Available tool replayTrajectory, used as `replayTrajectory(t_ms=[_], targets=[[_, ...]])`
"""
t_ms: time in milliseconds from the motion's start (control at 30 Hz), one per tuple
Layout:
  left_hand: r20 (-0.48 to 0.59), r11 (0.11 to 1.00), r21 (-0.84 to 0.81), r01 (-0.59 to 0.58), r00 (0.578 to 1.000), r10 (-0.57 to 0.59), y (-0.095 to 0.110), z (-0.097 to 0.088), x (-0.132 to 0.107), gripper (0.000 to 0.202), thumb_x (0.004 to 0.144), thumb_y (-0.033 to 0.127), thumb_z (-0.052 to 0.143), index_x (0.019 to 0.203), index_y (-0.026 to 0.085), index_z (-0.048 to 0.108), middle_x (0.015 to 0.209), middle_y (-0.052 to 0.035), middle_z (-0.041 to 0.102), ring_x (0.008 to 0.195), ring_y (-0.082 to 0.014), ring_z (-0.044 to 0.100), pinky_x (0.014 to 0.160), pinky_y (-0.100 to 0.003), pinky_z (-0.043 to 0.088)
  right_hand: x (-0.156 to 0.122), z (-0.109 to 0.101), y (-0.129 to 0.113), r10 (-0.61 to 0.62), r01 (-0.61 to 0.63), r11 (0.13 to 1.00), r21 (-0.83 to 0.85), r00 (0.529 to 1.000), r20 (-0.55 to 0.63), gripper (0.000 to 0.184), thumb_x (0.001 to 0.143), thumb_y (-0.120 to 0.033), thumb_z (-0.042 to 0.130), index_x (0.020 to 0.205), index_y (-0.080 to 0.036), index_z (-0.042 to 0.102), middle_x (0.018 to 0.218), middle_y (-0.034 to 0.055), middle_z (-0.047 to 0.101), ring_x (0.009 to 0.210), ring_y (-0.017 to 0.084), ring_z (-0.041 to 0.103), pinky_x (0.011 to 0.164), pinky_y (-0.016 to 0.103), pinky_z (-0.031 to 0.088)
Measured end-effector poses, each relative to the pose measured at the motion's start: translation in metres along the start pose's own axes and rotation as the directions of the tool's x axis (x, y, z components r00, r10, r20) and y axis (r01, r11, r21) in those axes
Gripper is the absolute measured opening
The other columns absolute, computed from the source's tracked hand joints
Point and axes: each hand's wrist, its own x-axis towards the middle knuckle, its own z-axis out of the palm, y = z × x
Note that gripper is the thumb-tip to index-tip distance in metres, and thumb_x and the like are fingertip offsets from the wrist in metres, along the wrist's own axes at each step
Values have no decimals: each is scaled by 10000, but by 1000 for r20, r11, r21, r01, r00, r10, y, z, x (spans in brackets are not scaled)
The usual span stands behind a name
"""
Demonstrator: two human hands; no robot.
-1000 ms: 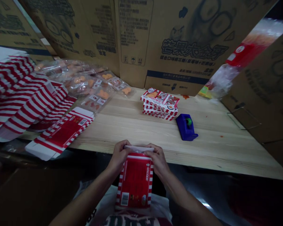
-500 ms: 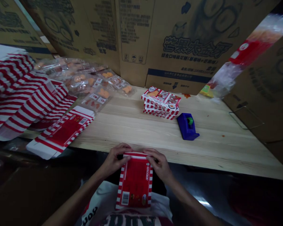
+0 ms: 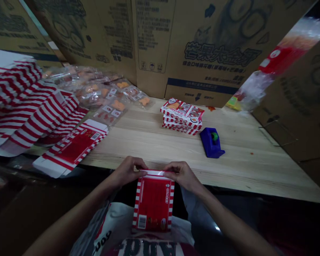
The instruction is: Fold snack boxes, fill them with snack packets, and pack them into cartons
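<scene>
A red box with red-and-white striped edges [image 3: 153, 201] stands upright against my lap, below the near edge of the wooden table [image 3: 245, 167]. My left hand [image 3: 126, 170] pinches its top left corner. My right hand [image 3: 182, 175] pinches its top right corner. Both hands are closed on the box's top end, where a white flap edge shows between them.
A stack of finished striped boxes [image 3: 182, 117] sits mid-table beside a blue tape dispenser [image 3: 211, 143]. Flat striped box blanks [image 3: 29, 110] pile at the left, one [image 3: 74, 145] overhanging the edge. Clear snack packets [image 3: 104, 96] lie behind. Big cardboard cartons [image 3: 202, 49] wall the back and right.
The raised white flap at the box's top has been folded down. My hands shifted from the flap to the box's top corners, and the box stayed on my lap.
</scene>
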Motion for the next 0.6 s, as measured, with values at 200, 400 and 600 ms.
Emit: replayTrajectory(t_ms=[200, 400, 600], targets=[[224, 948, -269, 173, 968, -113, -3, -19, 13, 219, 719, 311, 723, 807, 116, 770, 724, -66, 749, 634, -166, 643, 636, -261, 499, 14, -3, -16, 62, -65, 997, 36, 994, 95, 246, 647, -380, 795, 640, -145, 725, 580, 10, 675, 511, 119, 550, 485, 220, 408], [238, 994, -105, 11, 971, 14, 2, -26, 14, 179, 790, 278, 664, 809, 136, 772, 740, -60, 735, 664, -157, 646, 635, -234, 483, 6, -7, -20, 7, -2, 999, -49, 995, 101, 275, 761, -410, 707, 708, -143, 740, 659, 35, 712, 593, 153, 619, 552, 242, 455], [53, 990, -65, -126, 990, 130, -7, -4, -4, 155, 796, 293, 692, 890, 179, 740, 905, -69, 741, 831, -190, 674, 765, -284, 507, -23, 9, 4, -243, 221, 961, -167, 962, -122, 186, 819, -274, 677, 977, -207, 749, 1013, 82, 750, 929, 226, 691, 824, 341, 529]])
